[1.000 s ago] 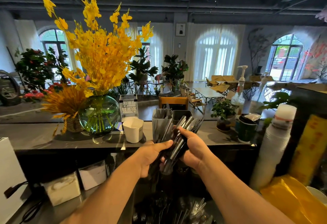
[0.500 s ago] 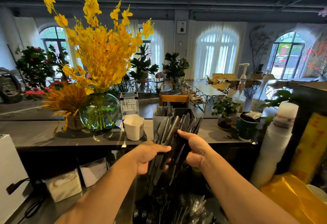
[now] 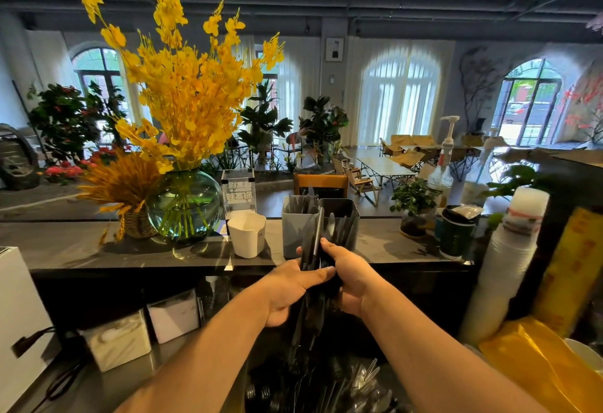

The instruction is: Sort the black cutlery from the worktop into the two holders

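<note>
My left hand (image 3: 287,292) and right hand (image 3: 350,277) both grip one upright bundle of black cutlery (image 3: 315,249), just before the two holders (image 3: 295,226).

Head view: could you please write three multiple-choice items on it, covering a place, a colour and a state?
1. Where does the white cup stand relative to the grey holder? A) left of it B) right of it C) inside it
2. What colour are the flowers in the glass vase? A) red B) yellow C) white
3. What are the left hand and right hand doing? A) resting open B) gripping one bundle of black cutlery C) lifting the cup
Key: 1 A, it stands beside the holder's left side; 2 B, the blooms are yellow; 3 B, both hands' fingers curl round the bundle.
</note>
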Demonstrator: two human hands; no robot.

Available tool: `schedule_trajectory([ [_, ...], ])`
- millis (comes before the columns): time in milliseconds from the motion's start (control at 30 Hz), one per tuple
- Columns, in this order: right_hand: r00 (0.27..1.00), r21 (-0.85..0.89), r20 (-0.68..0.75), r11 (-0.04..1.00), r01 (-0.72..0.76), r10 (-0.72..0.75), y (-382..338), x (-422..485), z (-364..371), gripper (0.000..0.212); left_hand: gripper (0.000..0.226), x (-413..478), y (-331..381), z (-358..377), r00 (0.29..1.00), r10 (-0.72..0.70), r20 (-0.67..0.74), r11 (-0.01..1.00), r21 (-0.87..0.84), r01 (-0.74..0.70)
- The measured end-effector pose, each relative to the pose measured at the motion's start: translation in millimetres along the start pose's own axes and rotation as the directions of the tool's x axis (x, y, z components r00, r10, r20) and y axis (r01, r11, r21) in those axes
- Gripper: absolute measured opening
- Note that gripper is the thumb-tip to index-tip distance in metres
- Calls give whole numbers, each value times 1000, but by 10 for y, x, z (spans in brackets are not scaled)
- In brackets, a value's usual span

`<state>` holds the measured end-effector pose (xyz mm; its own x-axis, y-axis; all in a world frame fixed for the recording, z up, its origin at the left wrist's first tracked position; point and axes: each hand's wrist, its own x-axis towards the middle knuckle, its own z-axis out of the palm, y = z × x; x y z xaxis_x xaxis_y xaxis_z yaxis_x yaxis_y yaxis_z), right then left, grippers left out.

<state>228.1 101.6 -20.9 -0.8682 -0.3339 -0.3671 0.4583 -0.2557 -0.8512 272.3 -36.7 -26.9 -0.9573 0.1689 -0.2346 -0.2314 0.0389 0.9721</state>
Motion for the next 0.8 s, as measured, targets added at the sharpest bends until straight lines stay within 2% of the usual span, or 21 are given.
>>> schedule_trajectory([
  [133, 995, -38, 102, 999, 11, -7, -35, -94, -29, 44, 27, 3, 7, -24, 999, 35, -32, 999, 10, -34],
  [267, 982, -76, 188, 996, 46, -31, -53, -136, -74, 48, 26, -63, 73, -35, 998, -19, -55, 997, -79, 15],
  [400, 978, -87, 209, 996, 26, -7, -69, -138, -151, 55, 58, -57, 65, -74, 998, -45, -41, 992, -123, 40],
  [467, 979, -106, 202, 994, 22, 0, -85, -156, -163, 57, 50, -68, 62, -60, 998, -46, -43, 990, -138, 40],
  [567, 990, -185, 144, 982, 26, 1, -135, -210, -103, 49, 40, -93, 63, -41, 990, -4, -141, 996, -84, -8],
  [733, 995, -266, 89, 962, 68, -45, -207, -189, -6, 47, 65, -92, 75, -45, 981, 50, -187, 994, -87, -67],
  [800, 995, -224, 81, 972, 76, -59, -206, -163, 10, 51, 47, -116, 98, -16, 984, 31, -174, 990, -130, -55],
])
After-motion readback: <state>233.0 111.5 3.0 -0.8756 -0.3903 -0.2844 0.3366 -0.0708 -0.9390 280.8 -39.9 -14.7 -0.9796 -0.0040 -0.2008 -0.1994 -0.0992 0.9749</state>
